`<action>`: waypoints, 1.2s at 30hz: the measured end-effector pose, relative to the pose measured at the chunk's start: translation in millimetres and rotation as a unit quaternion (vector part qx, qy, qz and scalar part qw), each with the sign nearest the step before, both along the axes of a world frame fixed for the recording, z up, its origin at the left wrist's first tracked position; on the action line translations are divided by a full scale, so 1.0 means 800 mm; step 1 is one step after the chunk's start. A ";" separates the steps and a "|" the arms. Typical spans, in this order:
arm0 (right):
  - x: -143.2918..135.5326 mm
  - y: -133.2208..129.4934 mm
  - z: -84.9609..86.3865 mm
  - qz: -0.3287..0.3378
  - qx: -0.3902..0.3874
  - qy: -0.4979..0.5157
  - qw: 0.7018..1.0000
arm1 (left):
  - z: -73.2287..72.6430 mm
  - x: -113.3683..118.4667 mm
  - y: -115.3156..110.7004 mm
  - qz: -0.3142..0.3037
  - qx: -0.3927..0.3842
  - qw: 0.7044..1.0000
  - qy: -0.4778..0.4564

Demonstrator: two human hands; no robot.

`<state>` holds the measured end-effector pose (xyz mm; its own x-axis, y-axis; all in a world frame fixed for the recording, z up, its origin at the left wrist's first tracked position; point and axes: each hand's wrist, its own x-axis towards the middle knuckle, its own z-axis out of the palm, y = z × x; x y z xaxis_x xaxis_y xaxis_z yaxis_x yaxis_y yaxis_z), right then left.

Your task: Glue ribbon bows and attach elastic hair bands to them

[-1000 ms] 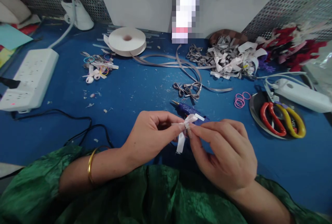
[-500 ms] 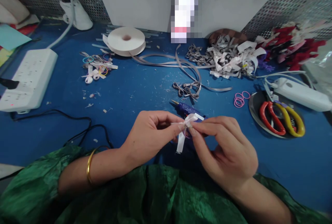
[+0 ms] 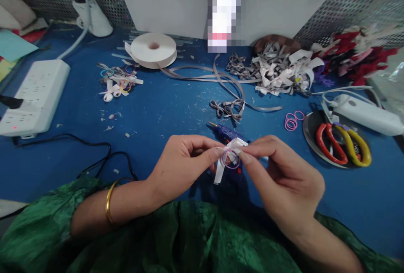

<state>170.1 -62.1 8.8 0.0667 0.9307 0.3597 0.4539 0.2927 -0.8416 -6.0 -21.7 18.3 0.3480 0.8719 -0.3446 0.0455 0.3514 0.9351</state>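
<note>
Table (image 3: pixel 170 113), blue and flecked with scraps, spreads under the glue gun (image 3: pixel 226 133), with a white power strip (image 3: pixel 34 96) well off to the gun's left. Just on the gun's near side, my right hand (image 3: pixel 288 178) and left hand (image 3: pixel 179 165) each pinch narrowly, thumb against finger, on a white ribbon (image 3: pixel 233 143) that partly overlaps the gun in view, one tail hanging down. Smallest, a purple hair tie (image 3: pixel 231 167) loops at the ribbon before the gun; whether my right pinch takes it in too, I cannot tell.
</note>
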 end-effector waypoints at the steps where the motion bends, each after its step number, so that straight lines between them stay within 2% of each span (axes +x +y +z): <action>1: -0.001 0.000 0.001 0.004 0.030 -0.053 0.998 | 0.000 0.000 0.000 0.001 -0.004 1.000 -0.007; 5: -0.004 0.003 0.001 0.017 0.158 -0.223 0.962 | -0.001 -0.001 -0.001 0.002 -0.011 1.000 -0.022; 9: -0.006 0.004 -0.002 0.012 0.204 -0.283 0.937 | -0.001 -0.001 -0.002 -0.009 -0.009 1.000 -0.012; 11: -0.005 0.003 -0.001 0.022 0.169 -0.249 0.953 | -0.001 0.000 -0.002 -0.012 -0.010 1.000 -0.006; 14: -0.003 0.001 0.001 0.017 0.047 -0.084 0.995 | 0.000 0.001 -0.001 -0.004 -0.014 1.000 -0.010; 16: -0.002 0.000 0.002 -0.002 0.004 0.000 1.000 | 0.001 0.002 0.000 0.003 -0.019 1.000 -0.014; 17: -0.001 -0.001 0.002 -0.009 0.009 0.008 1.000 | 0.001 0.002 0.001 0.004 -0.022 1.000 -0.016; 20: -0.001 -0.003 0.002 0.001 0.057 -0.075 0.996 | 0.001 0.002 0.001 0.004 -0.029 0.999 -0.025; 23: -0.003 -0.002 0.001 0.018 0.115 -0.172 0.978 | 0.001 0.002 0.001 0.009 -0.030 0.999 -0.031; 27: -0.006 0.002 -0.002 0.022 0.178 -0.251 0.951 | 0.000 0.003 0.000 0.009 -0.016 0.999 -0.028; 30: -0.007 0.003 -0.003 0.021 0.198 -0.285 0.937 | 0.000 0.003 -0.001 0.003 -0.007 1.000 -0.025; 31: -0.007 0.003 -0.002 0.027 0.194 -0.279 0.940 | 0.000 0.003 -0.001 0.002 -0.005 1.000 -0.023; 33: -0.005 0.002 -0.002 0.032 0.150 -0.217 0.964 | 0.000 0.002 -0.002 0.004 0.001 1.000 -0.022; 36: -0.001 0.000 -0.001 -0.004 0.052 -0.041 0.998 | 0.000 0.001 -0.003 0.004 0.000 1.000 -0.019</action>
<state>168.9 -61.9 8.2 0.0402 0.8876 0.4589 0.5233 0.3726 -0.7664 -5.5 -24.4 18.5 0.3537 0.8750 -0.3306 0.0066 0.3511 0.9363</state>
